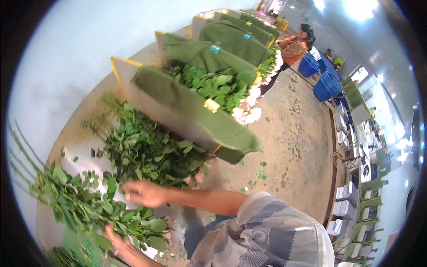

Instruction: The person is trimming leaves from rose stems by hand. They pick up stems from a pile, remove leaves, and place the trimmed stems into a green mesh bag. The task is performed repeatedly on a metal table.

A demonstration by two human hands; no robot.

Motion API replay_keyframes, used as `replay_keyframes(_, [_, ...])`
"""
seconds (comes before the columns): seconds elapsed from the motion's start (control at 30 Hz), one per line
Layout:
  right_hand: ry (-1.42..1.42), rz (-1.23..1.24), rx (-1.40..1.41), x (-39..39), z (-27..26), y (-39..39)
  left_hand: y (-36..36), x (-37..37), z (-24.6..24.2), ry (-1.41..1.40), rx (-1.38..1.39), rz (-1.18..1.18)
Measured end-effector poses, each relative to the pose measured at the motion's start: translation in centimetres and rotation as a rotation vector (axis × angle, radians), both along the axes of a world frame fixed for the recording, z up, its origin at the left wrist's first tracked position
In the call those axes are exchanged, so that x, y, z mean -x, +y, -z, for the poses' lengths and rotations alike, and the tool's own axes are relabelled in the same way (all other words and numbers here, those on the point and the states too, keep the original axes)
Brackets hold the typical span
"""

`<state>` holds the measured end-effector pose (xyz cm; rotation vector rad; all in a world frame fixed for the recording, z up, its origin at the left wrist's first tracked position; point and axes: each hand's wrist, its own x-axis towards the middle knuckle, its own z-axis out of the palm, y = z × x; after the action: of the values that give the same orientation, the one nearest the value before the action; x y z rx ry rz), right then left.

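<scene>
A bunch of leafy rose stems (83,203) lies across the lower left, its bare stem ends pointing to the upper left. My left hand (118,238) is under the near side of this bunch, thumb up against the leaves, supporting it. Just above the bunch, my right hand (145,193) is blurred, its fingers bent toward the leaves; whether it grips anything is not clear. Beyond it rests a larger heap of leafy rose stems (150,150), with some pale pink blooms partly hidden at its right end.
Green cloth-covered dividers (196,113) with yellow edges stand beyond the heap, holding roses with pale pink blooms (247,113). A person (295,50) in an orange top stands farther off near blue tubs (327,85). Fallen leaves (262,173) dot the floor. Green mesh (78,245) lies lower left.
</scene>
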<state>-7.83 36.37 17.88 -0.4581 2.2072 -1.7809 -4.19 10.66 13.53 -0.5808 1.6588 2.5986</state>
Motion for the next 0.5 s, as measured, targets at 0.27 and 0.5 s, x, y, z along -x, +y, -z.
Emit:
replay_keyframes(0.27, [0.499,0.06,-0.085,-13.6,-6.5,9.7,20.2,-9.7,-8.4,0.07,0.124,-0.125])
replay_keyframes(0.5, [0.597,0.255,-0.243,-24.6,-7.5,25.8,38.4,-16.4,-10.9,0.097,0.158,0.309])
